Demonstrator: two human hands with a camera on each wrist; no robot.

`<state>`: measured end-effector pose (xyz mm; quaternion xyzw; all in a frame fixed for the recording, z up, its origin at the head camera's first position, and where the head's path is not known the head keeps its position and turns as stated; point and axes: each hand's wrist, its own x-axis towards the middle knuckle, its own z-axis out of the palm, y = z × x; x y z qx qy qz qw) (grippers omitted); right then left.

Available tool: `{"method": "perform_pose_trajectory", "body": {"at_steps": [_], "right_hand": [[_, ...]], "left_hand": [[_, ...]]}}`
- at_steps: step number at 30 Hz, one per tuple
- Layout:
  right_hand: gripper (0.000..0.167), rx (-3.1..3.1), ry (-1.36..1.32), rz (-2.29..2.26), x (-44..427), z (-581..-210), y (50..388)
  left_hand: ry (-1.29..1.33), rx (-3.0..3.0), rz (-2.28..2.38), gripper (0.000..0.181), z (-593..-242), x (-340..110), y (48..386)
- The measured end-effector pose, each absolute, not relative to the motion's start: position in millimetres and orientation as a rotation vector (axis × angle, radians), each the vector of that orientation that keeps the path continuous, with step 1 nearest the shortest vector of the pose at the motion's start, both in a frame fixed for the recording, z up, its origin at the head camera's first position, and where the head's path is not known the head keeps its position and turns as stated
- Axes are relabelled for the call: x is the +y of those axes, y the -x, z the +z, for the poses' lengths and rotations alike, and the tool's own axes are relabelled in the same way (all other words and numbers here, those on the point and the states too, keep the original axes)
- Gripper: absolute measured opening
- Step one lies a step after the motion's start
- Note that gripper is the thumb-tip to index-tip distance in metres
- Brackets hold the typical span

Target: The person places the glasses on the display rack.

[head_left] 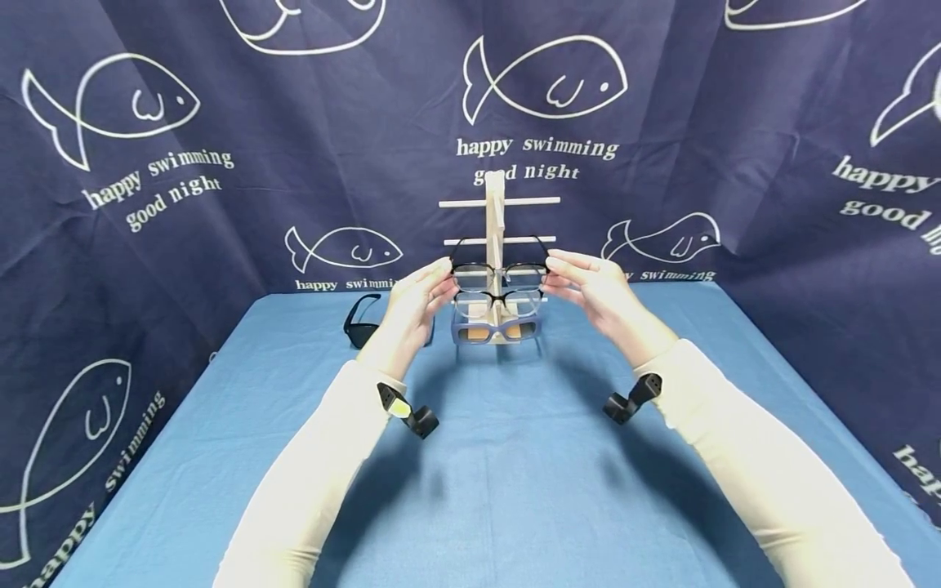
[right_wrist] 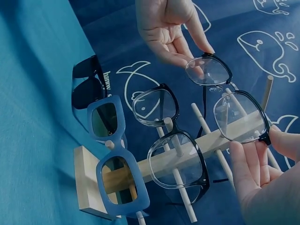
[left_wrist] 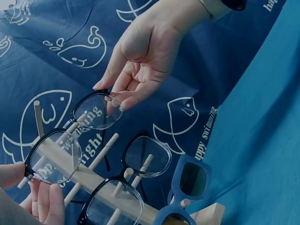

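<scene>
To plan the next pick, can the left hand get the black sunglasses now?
Probably not yet: the left hand holds the upper glasses. Once free, likely yes; the black sunglasses lie nearby.

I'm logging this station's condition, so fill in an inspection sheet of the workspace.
Surface: blue cloth, with shadows below the arms.
Job's things: held glasses, clear-lensed, in front of the wooden stand; lower down on it, a second clear-lensed pair and blue-framed sunglasses.
Clutter: black sunglasses on the cloth, left of the stand.
Hands: left hand and right hand each pinch one end of the held glasses.
Cables: nothing seen.
Surroundings: dark blue backdrop with white fish and lettering.
</scene>
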<state>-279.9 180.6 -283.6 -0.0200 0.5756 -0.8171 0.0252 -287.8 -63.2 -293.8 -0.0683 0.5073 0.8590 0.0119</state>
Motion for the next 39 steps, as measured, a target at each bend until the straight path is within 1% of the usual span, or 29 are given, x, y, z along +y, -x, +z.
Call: {"method": "perform_pose_trajectory", "body": {"at_steps": [5,25,33,39], "right_hand": [[0.014,1.770,0.073,-2.543,179.5,-283.9,282.3],[0.015,1.770,0.047,-2.546,179.5,-285.3,293.1],[0.011,1.768,0.047,-2.561,177.1,-285.9,296.0],[0.015,1.752,0.039,-2.566,176.4,-286.3,298.2]], "left_hand": [[0.232,1.575,2.686,0.038,-295.3,-62.6,292.0],[0.263,1.603,2.679,0.037,-295.8,-58.5,303.7],[0.292,1.593,2.700,0.036,-296.3,-58.2,305.8],[0.287,1.605,2.693,0.037,-297.0,-58.2,307.6]]}}
